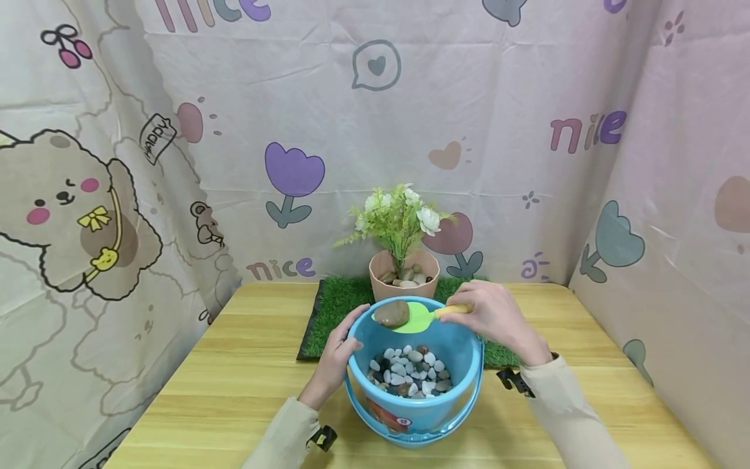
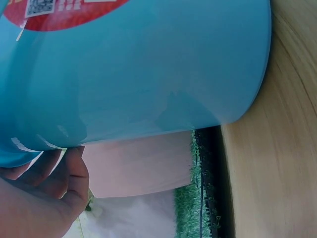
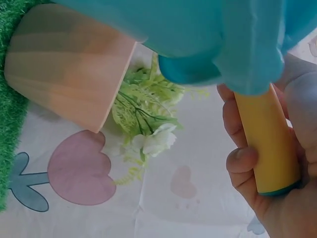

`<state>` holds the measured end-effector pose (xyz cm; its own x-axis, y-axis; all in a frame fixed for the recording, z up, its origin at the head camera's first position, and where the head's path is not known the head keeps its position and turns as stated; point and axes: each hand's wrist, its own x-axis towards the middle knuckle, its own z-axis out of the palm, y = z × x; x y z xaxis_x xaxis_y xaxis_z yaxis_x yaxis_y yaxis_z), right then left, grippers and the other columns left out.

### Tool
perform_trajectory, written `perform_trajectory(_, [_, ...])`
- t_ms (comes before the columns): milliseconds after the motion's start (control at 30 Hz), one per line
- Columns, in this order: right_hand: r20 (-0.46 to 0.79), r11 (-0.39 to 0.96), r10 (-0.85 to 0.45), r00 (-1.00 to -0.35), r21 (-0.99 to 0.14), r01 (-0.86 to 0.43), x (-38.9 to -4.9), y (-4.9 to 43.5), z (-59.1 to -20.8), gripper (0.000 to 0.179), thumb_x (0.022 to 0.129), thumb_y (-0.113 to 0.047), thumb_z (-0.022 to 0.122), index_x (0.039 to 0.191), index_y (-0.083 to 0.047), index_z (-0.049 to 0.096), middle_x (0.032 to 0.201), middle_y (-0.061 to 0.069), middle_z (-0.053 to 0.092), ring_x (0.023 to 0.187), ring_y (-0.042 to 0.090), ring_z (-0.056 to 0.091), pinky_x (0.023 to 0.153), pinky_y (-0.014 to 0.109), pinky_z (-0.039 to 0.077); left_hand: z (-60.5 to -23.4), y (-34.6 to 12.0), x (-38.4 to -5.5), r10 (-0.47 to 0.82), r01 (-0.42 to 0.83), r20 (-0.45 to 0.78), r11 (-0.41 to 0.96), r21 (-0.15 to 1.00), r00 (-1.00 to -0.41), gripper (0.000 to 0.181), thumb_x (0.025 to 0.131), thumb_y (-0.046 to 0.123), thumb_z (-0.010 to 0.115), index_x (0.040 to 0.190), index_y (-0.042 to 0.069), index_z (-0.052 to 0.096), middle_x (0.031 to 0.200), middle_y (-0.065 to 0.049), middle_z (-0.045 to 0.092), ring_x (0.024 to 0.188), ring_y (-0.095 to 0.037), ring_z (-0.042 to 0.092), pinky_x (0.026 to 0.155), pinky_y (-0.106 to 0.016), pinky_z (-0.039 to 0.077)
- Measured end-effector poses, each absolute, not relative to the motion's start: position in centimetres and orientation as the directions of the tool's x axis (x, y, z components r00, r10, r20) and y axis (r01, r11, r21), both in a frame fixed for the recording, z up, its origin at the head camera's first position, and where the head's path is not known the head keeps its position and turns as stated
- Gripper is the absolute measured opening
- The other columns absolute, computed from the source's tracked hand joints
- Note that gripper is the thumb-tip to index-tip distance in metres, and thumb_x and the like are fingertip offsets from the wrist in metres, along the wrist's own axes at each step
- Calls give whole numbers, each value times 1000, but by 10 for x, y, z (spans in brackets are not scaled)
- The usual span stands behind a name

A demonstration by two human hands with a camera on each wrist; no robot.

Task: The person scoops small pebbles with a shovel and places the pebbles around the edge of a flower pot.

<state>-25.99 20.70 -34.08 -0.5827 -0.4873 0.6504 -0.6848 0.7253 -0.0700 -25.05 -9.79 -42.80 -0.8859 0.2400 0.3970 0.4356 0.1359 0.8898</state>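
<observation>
My right hand (image 1: pixel 489 316) grips the yellow handle (image 3: pixel 267 144) of a small toy shovel, whose green blade (image 1: pixel 415 319) is held over the far part of a blue bucket (image 1: pixel 418 413). A large brown stone (image 1: pixel 391 314) lies on the blade. With my left hand (image 1: pixel 336 355) I hold the bucket's left rim; in the left wrist view its fingers (image 2: pixel 74 173) bend against the rim. Inside the bucket lie many white, grey and dark pebbles (image 1: pixel 410 371). The blade is hidden behind the bucket in the right wrist view.
Just behind the bucket stands a pink pot (image 1: pixel 404 286) with stones and a white-flowered plant (image 1: pixel 398 221). It rests on a green grass mat (image 1: pixel 328 326) on the wooden table (image 1: pixel 234 365). A printed cloth (image 1: pixel 375 130) hangs behind and at both sides.
</observation>
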Motion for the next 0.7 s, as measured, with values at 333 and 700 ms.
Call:
perform_trajectory(333, [644,735,-472,-602,-90,-673,-261,212,-326,24,73,-37,84,88,-18,81,78,-9,70,61,0,57,53,17,43,-429,-99,-250,245,440,400,140,887,-883,68,82,7,41,149,21,42,147,-9,48,126,-35,53,94,-54,49])
perform_trajectory(700, [645,791,-414,-643,-95,-605,-274,218,-320,28,74,-41,81,90,-19,81,81,-7,72,62,5,60,53,21,42,-429,-98,-249,255,439,402,111,891,-880,69,83,6,40,149,22,41,147,-9,48,126,-36,54,94,-54,50])
